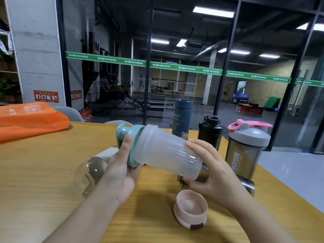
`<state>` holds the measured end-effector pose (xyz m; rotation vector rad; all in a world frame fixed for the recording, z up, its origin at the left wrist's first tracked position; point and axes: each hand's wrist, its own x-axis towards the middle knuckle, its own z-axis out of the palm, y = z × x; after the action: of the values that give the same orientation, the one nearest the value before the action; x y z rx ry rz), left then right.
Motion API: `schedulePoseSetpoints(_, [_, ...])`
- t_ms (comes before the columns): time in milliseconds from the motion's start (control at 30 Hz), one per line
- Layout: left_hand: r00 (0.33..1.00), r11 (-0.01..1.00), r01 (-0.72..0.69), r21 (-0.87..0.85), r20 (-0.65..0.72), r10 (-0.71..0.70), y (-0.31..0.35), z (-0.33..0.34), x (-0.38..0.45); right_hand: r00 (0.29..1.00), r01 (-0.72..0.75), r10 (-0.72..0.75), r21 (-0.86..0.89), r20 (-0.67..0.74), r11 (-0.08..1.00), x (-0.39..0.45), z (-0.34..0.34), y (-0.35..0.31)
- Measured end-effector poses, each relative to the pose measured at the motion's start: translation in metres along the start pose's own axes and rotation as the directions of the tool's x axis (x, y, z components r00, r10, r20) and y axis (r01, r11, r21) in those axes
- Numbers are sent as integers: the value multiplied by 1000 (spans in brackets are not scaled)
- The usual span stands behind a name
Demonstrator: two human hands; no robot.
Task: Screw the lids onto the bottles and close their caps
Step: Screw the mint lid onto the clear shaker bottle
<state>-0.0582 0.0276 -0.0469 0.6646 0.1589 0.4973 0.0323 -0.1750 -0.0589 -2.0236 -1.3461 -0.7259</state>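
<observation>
Above the tabletop, frosted bottle held nearly sideways, long axis running upper-left to lower-right, green lid end pointing up-left. Left hand fingers grasp lid; right hand fingers grasp bottle's base. Pink lid lies below.

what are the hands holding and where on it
One frosted bottle, held tilted: left hand grips its teal lid, right hand grips its base end.

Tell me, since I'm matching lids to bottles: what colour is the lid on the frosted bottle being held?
Pale teal green lid, clearest in the head view.
</observation>
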Motion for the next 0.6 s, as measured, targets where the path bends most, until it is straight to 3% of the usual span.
schedulePoseSetpoints(233, [1000,999,4,54,26,-5,-3,-6,5,999,47,-47,-2,26,999,-2,3,0])
schedulePoseSetpoints(433, [989,987,-56,153,141,34,-6,-13,9,998,46,-46,-2,47,999,-3,5,-2])
schedulePoseSetpoints(600, [983,981,-100,167,169,71,-5,-15,10,991,-119,111,139,69,983,-4,4,-5])
